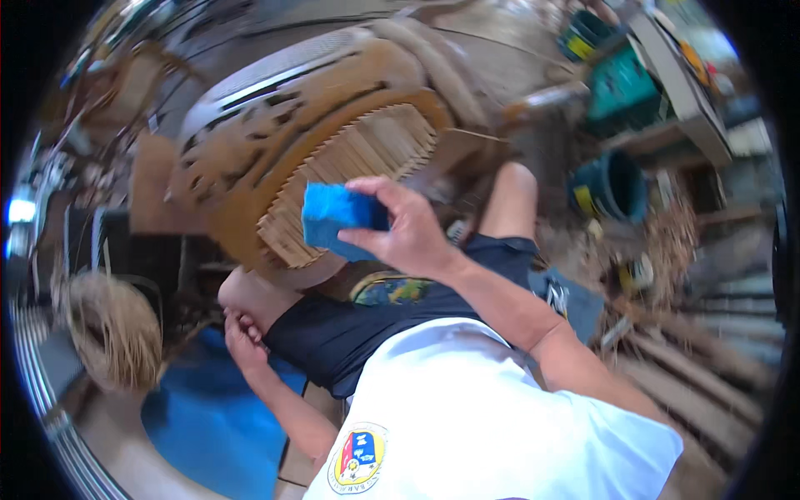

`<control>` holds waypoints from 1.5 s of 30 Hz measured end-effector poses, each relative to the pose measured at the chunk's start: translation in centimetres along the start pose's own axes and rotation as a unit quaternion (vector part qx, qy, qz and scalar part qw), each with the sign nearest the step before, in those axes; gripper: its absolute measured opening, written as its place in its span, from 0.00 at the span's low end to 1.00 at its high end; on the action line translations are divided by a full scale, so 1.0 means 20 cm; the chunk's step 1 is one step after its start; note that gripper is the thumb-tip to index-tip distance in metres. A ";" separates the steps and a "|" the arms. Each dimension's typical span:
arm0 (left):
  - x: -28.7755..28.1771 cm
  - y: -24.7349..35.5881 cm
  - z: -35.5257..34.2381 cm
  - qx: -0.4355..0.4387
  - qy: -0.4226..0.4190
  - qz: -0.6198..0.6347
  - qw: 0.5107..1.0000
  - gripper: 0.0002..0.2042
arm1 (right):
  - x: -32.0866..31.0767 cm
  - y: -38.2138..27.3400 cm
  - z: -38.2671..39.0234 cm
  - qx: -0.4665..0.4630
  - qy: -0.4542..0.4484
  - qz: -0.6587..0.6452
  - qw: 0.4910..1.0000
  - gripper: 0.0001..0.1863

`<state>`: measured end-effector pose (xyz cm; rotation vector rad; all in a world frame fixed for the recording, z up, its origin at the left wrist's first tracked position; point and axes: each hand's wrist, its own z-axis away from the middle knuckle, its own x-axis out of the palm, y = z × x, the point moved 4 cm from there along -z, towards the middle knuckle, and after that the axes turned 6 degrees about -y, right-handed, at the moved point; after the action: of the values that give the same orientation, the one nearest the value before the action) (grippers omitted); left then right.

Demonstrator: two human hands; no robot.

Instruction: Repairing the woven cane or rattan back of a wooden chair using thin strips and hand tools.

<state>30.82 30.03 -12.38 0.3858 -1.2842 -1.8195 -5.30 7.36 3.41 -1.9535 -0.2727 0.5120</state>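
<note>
My right hand (408, 229) is raised in front of me, gripping a blue block that looks like a sponge or foam (329, 217) between thumb and fingers. Behind the block lies a brown wooden piece (229, 221) with cut-out carving and a panel of narrow wooden slats (354, 158) with a jagged edge. Down beside my left knee, my left hand (244, 333) has its fingers curled; whether anything is in them is too blurred to make out.
A dark green bucket (608, 187) stands at the right, with a green bin (625, 87) beyond it. Wooden poles (700, 367) lie at the lower right. On the left are a straw-coloured fibre bundle (112, 333) and a blue sheet (212, 417).
</note>
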 end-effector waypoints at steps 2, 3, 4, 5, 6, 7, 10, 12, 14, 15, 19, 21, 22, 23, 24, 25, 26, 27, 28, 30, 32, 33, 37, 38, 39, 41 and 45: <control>-0.03 0.02 -0.01 0.003 -0.016 -0.002 1.000 0.07 | -0.37 -0.03 0.05 0.053 0.090 -0.054 0.993 0.29; -0.02 0.03 -0.03 0.004 -0.026 -0.010 1.000 0.06 | -0.58 -0.06 0.10 0.056 0.137 -0.099 0.984 0.30; -0.03 0.04 -0.05 -0.001 -0.035 -0.005 0.999 0.08 | -0.79 0.01 0.19 0.068 0.191 -0.120 0.972 0.31; -0.01 0.05 -0.05 -0.004 -0.017 -0.027 0.999 0.11 | -1.01 0.08 0.29 0.112 0.230 -0.126 0.958 0.29; -0.01 0.06 -0.06 -0.010 -0.031 -0.037 0.999 0.11 | -1.18 0.13 0.39 0.163 0.275 -0.196 0.927 0.26; -0.02 0.06 -0.09 -0.027 -0.047 -0.021 0.998 0.12 | -1.38 0.29 0.54 0.178 0.300 -0.199 0.915 0.25; 0.00 0.09 -0.12 -0.053 -0.060 -0.028 0.996 0.15 | -1.69 0.67 0.96 0.264 0.324 -0.233 0.878 0.31; 0.00 0.12 -0.13 -0.056 -0.053 -0.052 0.996 0.15 | -1.74 1.02 1.27 0.393 0.362 -0.194 0.823 0.37; 0.03 0.12 -0.15 -0.098 -0.070 -0.051 0.991 0.14 | -1.84 1.36 1.60 0.488 0.344 -0.118 0.793 0.39; 0.07 0.11 -0.16 -0.101 -0.075 -0.061 0.990 0.14 | -1.85 1.48 1.74 0.573 0.309 -0.039 0.758 0.42; 0.10 0.17 -0.16 -0.091 -0.058 -0.104 0.989 0.14 | -1.71 1.78 1.86 0.630 0.269 0.065 0.726 0.48; 0.08 0.21 -0.15 -0.088 -0.062 -0.107 0.988 0.14 | -1.64 1.88 1.84 0.624 0.281 0.113 0.721 0.47; 0.09 0.22 -0.16 -0.092 -0.057 -0.113 0.988 0.15 | -1.63 1.91 1.83 0.611 0.297 0.176 0.712 0.47; 0.10 0.23 -0.16 -0.096 -0.052 -0.118 0.987 0.15 | -1.61 1.96 1.84 0.614 0.294 0.169 0.712 0.47; 0.10 0.23 -0.17 -0.093 -0.048 -0.125 0.987 0.15 | -1.61 2.01 1.84 0.631 0.304 0.145 0.698 0.49; 0.10 0.24 -0.16 -0.093 -0.040 -0.135 0.986 0.15 | -1.60 2.07 1.87 0.649 0.312 0.122 0.683 0.52; 0.10 0.24 -0.16 -0.093 -0.031 -0.145 0.985 0.14 | -1.59 2.11 1.90 0.653 0.308 0.115 0.683 0.52; 0.09 0.25 -0.15 -0.091 -0.026 -0.152 0.984 0.14 | -1.58 2.15 1.92 0.653 0.297 0.115 0.687 0.50; 0.09 0.25 -0.15 -0.094 -0.033 -0.149 0.984 0.14 | -1.57 2.19 1.93 0.653 0.285 0.115 0.692 0.48; 0.09 0.26 -0.13 -0.100 -0.048 -0.143 0.984 0.13 | -1.53 2.27 1.94 0.635 0.293 0.094 0.709 0.47; 0.10 0.29 -0.09 -0.102 -0.045 -0.145 0.983 0.13 | -1.48 2.35 1.93 0.616 0.300 0.073 0.725 0.47; 0.11 0.29 -0.07 -0.095 -0.031 -0.142 0.985 0.13 | -1.44 2.39 1.95 0.656 0.304 0.048 0.689 0.44; 0.16 0.29 -0.02 -0.078 -0.028 -0.158 0.984 0.14 | -1.36 2.54 2.02 0.695 0.238 0.088 0.673 0.39; 0.18 0.27 -0.02 -0.074 -0.027 -0.180 0.980 0.14 | -1.37 2.57 2.07 0.692 0.180 0.072 0.696 0.39; 0.21 0.26 -0.02 -0.067 -0.023 -0.167 0.983 0.14 | -1.40 2.59 2.08 0.681 0.116 0.059 0.721 0.40; 0.25 0.34 0.06 -0.040 0.006 -0.135 0.990 0.15 | -1.37 2.55 2.02 0.687 0.076 0.141 0.708 0.33; 0.47 0.52 0.17 0.064 0.066 -0.227 0.970 0.15 | -1.71 2.23 2.03 0.512 0.356 0.176 0.762 0.24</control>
<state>27.70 23.66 0.21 0.9187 -1.2978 -2.0443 -56.22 7.15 -43.74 -0.9573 0.7516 0.0495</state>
